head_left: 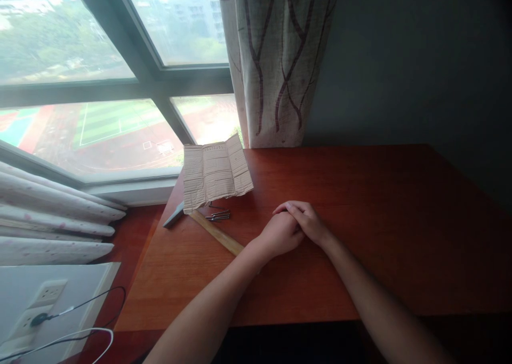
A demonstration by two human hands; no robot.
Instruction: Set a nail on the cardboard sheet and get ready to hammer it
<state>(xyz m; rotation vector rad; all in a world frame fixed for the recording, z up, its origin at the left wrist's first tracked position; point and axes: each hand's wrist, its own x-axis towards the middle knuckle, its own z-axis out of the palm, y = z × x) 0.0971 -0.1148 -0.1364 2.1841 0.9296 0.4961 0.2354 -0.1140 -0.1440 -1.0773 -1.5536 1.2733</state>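
Observation:
My two hands rest together on the reddish wooden table (360, 204). My right hand (307, 221) lies over my left hand (280, 235), fingers folded around it. Neither hand holds any object. Left of the hands lies a wooden ruler (216, 233), running diagonally under my left forearm. A small heap of metal paper clips (218, 213) sits beside the ruler. Behind them a creased, unfolded sheet of printed paper (216, 171) stands partly raised. A grey flat object (174, 215) pokes out from under the paper at the table's left edge.
A patterned curtain (276, 60) hangs behind the table beside a large window (100, 71). At lower left are a wall socket (46, 294) with a plugged cable (80, 305) and folded white fabric (52, 225).

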